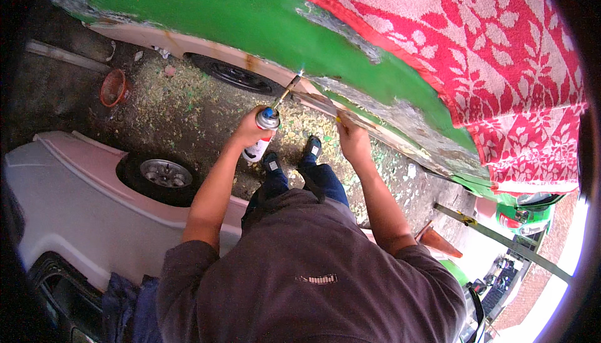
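Observation:
My left hand [250, 129] is wrapped round the canister of a gas blowtorch [261, 144]. The torch's brass tube points up and away, and a small bluish flame shows at its tip, close to the lower edge of a green car panel [250, 14]. My right hand [354, 141] is closed on a flat, long-bladed scraper [316, 101], whose blade reaches left along the panel's lower edge toward the torch tip. Bare greyish patches [413, 121] with ragged paint edges show on the panel right of the flame. My right fingers partly hide the scraper's handle.
A red and white floral cloth [488, 49] covers the upper car body. Pale flakes litter the floor [169, 102] around my feet. A reddish bucket [114, 88] stands at left. Close behind me is a pale car [81, 199]. An orange cone [441, 241] lies at right.

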Available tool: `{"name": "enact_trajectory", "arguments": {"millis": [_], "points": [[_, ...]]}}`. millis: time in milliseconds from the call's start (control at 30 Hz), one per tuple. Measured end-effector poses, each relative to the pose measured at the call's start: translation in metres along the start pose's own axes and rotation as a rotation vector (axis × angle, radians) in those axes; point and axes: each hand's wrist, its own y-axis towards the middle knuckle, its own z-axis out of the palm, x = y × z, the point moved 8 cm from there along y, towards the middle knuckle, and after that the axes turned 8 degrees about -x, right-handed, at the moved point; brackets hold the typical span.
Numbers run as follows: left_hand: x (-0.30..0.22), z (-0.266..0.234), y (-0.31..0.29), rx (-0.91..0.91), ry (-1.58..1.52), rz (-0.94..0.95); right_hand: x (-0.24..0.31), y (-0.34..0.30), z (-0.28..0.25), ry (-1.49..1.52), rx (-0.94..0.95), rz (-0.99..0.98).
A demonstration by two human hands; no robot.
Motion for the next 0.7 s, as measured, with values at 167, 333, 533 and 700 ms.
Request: {"name": "enact_trajectory", "arguments": {"millis": [167, 333, 533, 700], "points": [[0.008, 0.002, -0.001, 0.036, 0.023, 0.039, 0.005, -0.011, -0.024, 0.019, -0.02, 0.036], [-0.002, 0.012, -0.004, 0.043, -0.001, 0.01, 0.01, -0.009, -0.037, 0.038, -0.046, 0.015], [0.013, 0.027, -0.006, 0.078, -0.001, 0.045, 0.005, -0.014, -0.043, 0.008, -0.038, 0.021], [0.001, 0.034, -0.013, 0.102, 0.066, 0.039, 0.002, -0.009, -0.072, -0.021, 0.036, 0.092]]}}
